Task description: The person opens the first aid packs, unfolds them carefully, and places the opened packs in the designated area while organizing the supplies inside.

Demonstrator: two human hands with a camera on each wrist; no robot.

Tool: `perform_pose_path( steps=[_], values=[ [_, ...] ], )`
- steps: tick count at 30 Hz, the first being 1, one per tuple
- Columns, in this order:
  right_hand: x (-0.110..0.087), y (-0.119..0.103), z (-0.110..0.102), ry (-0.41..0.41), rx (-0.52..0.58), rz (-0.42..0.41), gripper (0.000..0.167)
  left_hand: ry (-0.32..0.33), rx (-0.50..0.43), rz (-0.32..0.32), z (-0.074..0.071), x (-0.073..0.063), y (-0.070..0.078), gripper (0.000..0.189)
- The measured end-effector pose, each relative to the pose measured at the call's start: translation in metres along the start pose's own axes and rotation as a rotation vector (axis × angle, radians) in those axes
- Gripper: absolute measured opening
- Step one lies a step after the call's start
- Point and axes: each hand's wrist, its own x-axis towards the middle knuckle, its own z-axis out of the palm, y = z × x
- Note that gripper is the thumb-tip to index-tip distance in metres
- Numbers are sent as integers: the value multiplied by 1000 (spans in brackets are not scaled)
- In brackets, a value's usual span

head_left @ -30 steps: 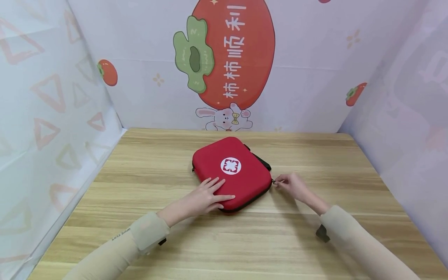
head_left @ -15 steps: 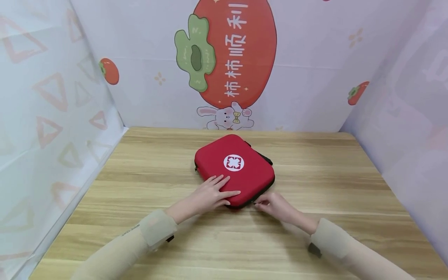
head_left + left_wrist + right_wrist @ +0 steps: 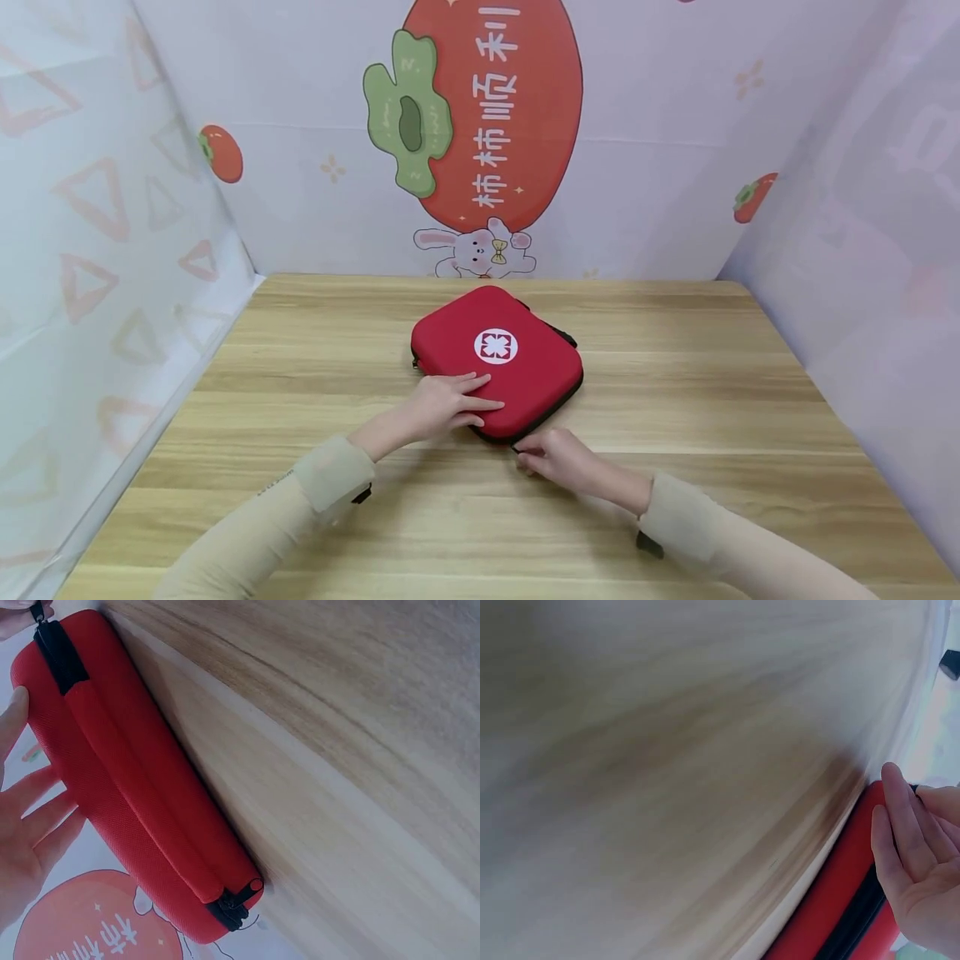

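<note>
A red zip-up first-aid case [image 3: 528, 367] with a white round emblem lies closed-looking on the wooden table, one corner toward me. My left hand [image 3: 438, 407] rests on its lid near the left front edge, fingers spread and fairly straight. At the near corner, my right hand [image 3: 558, 458] pinches a small zipper pull [image 3: 37, 612] between thumb and finger. A second zipper pull [image 3: 247, 892] hangs at the far end of the side seen in the left wrist view. Between them a red strip of fabric [image 3: 142, 795] covers part of that side.
Wooden table surface [image 3: 712, 400] surrounds the case. A black strap [image 3: 561, 335] shows behind the case's right back side. Printed cloth walls [image 3: 645, 167] stand at the back and both sides of the table.
My right hand has drawn the zipper pull from the case's right corner along the front right side to the near corner. The left hand stays on the lid.
</note>
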Motion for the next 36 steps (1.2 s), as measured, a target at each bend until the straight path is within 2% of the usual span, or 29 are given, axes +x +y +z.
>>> perform_pose_path(
  steps=[6,10,15,22,29,36],
  values=[
    [9,-9,10,21,-35,-49,14,8,24,49,1,-2,-4,39],
    [13,-14,14,38,-51,-61,13,16,3,17,1,-1,-6,40],
    [19,-18,19,46,-59,-57,12,-12,-35,-24,1,1,-9,41],
    [28,-21,25,65,-77,-60,11,-21,-85,-32,0,-1,-7,41],
    [31,-20,29,93,-122,-47,12,-29,-77,-59,3,-4,-5,42],
    [23,-19,20,68,-102,-13,16,-32,-72,-44,2,-6,2,42]
  ],
)
